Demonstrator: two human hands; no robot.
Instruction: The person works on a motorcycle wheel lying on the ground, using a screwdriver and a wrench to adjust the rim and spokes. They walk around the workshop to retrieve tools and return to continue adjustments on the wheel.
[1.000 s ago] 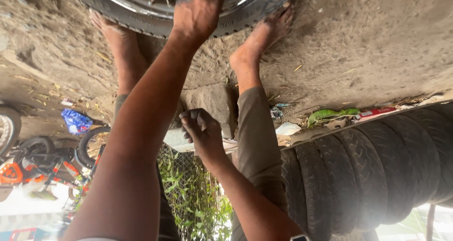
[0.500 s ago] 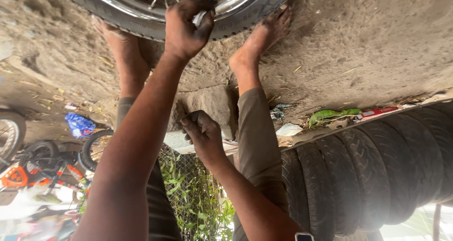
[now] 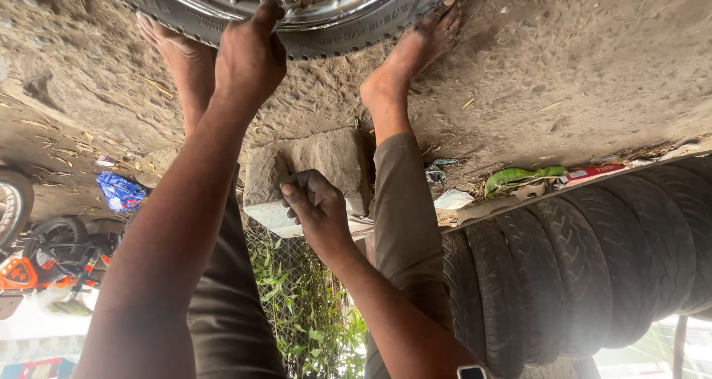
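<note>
Two bare hands work here: the right hand (image 3: pixel 315 205) rests curled on a rough grey stone block (image 3: pixel 311 171) between the shins, the left hand (image 3: pixel 251 56) beyond grips the black spoked motorcycle wheel's (image 3: pixel 297 15) chrome rim on dirt.

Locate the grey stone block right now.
Head view, centre: the grey stone block sits on the dirt ground between the person's bare feet, below the spoked wheel, with the right hand resting against it.
</note>
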